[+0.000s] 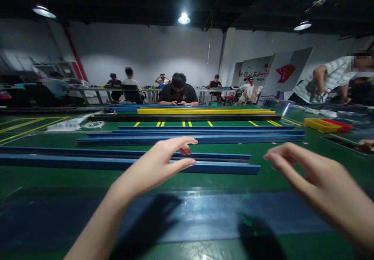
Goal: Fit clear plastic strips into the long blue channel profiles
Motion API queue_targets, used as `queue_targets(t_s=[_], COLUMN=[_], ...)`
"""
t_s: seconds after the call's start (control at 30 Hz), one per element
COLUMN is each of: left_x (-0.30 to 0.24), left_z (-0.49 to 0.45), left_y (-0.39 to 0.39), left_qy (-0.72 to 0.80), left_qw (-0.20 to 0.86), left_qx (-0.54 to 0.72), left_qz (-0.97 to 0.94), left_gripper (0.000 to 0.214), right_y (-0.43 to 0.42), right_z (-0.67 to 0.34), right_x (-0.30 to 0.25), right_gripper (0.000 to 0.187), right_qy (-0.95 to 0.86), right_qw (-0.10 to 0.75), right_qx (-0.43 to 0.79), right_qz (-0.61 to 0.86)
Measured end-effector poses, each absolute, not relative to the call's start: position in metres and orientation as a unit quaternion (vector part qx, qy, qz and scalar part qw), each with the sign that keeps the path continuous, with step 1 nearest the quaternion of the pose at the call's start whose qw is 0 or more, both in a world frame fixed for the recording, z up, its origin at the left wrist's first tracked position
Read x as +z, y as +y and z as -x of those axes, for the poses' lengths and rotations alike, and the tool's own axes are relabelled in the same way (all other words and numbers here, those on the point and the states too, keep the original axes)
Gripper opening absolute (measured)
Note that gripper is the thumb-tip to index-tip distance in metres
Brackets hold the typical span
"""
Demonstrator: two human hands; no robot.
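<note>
My left hand [159, 164] hovers over the green table [204, 182], fingers stretched forward and loosely apart, holding nothing. Its fingertips lie in front of a long blue rail [87, 162] that runs across the table. My right hand [309, 174] reaches in from the right, fingers extended and slightly curled, empty, just to the right of that rail's end. Both hands cast shadows on a shiny blue strip [204, 213] nearest me.
More blue rails [189, 137] lie farther back, then a yellow rail [204, 111]. A yellow and red tray [325, 125] sits at the right. A person in a black shirt [178, 92] sits across; another in a striped shirt [330, 79] leans at the right.
</note>
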State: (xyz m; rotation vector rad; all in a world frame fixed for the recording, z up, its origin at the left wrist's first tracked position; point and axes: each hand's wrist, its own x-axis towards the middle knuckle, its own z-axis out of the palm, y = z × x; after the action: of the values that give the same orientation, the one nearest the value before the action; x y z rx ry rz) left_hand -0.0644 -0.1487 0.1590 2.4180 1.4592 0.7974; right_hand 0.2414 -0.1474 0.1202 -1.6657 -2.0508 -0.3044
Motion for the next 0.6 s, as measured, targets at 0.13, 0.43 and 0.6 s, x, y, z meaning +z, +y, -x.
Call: queue_targets(t_s=[0.13,0.43,0.6], left_x=[0.102,0.037,0.042], left_z=[0.047,0.043,0.046], left_y=[-0.098,-0.069,-0.060], left_qy=[0.547,0.529,0.521], left_qw=[0.006,-0.061,-0.054], left_qx=[0.087,0.052,0.028], left_qz=[-0.833,-0.845,-0.851], left_gripper=[0.024,0.015,0.015], right_y=[-0.083,-0.028,-0.030], right_z=[-0.229,-0.272,-0.265], right_x=[0.110,0.049,0.060], right_gripper=[0.010,0.015,0.014], right_qy=[-0.777,-0.742,-0.771], right_qw=[0.112,0.000,-0.025], right_qx=[-0.056,0.009,0.013], right_qz=[0.617,0.670,0.636])
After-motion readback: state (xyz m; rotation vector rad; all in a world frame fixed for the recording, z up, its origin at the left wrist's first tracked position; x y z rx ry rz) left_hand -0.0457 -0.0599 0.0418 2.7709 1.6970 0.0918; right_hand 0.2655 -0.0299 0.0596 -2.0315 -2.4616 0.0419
